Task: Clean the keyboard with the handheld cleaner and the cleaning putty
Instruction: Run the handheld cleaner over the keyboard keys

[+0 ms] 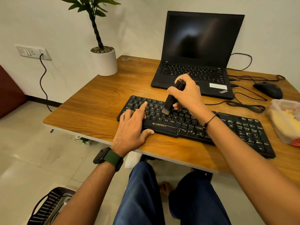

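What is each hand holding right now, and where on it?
The right hand grips the handheld cleaner around its upper body. The left hand holds nothing, resting on the keyboard.

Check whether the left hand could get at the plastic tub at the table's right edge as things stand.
Probably not easily: the left hand rests on the keyboard's left end, and the right arm crosses between it and the plastic tub.

Probably a home office: a wooden desk (pixel 100 101) with laptop (pixel 199 59), mouse (pixel 268 90) and potted plant (pixel 103 60).

Open laptop (pixel 194 62), mouse (pixel 268 90), potted plant (pixel 103 60) on wooden table (pixel 97 101)
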